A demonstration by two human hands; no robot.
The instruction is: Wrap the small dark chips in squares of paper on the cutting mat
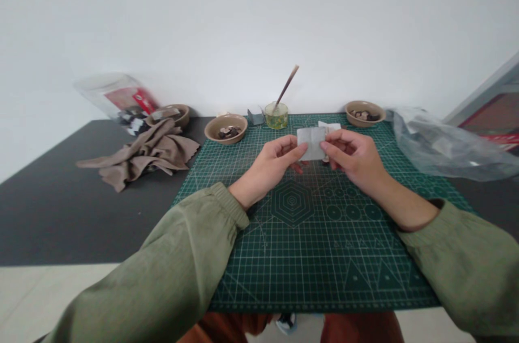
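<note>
Both hands hold up a small grey sheet, possibly sandpaper or paper, with a crease down its middle. My left hand pinches its left edge between thumb and fingers. The right edge is pinched the same way by my right hand. Just behind the sheet, a white piece shows in part; most of it is hidden. Below the hands lies the green cutting mat, printed with a grid and shapes.
Brown bowls with small dark pieces stand at the back: one bowl left, another bowl right. Between them is a glass cup with a brush. A brown cloth lies left, a clear plastic bag right.
</note>
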